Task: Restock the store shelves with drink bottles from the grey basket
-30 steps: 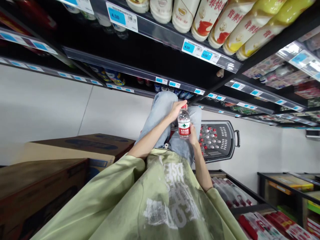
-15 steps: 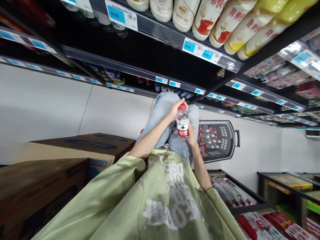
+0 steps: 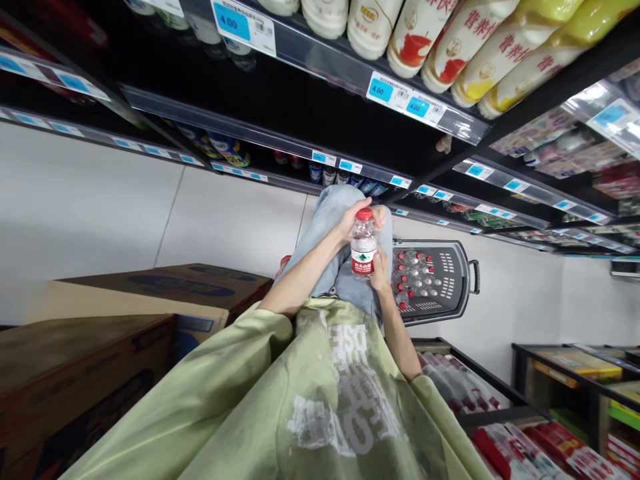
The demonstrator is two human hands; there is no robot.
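Observation:
A small clear water bottle (image 3: 363, 243) with a red cap and a red-and-white label is upright in front of my knees, its label facing me. My left hand (image 3: 352, 219) curls round its upper part near the cap, thumb along the left and fingertips showing behind on the right. Lower down, my right hand (image 3: 381, 269) grips the bottle's right side by the label. Part of both hands' fingers is hidden behind the bottle. Just right of my legs stands a dark grey shopping basket (image 3: 454, 293) holding several bottles, mostly with red or white caps.
Ahead runs a dark shelf unit (image 3: 220, 127) with price tags and large drink bottles (image 3: 410, 37) on an upper level. Cardboard boxes (image 3: 140, 293) stand close on my left. At the lower right is a rack (image 3: 485, 417) with packed bottles.
The bottle and both hands have shifted slightly left. The left fingers now show more on the bottle's far right side. The basket has not moved.

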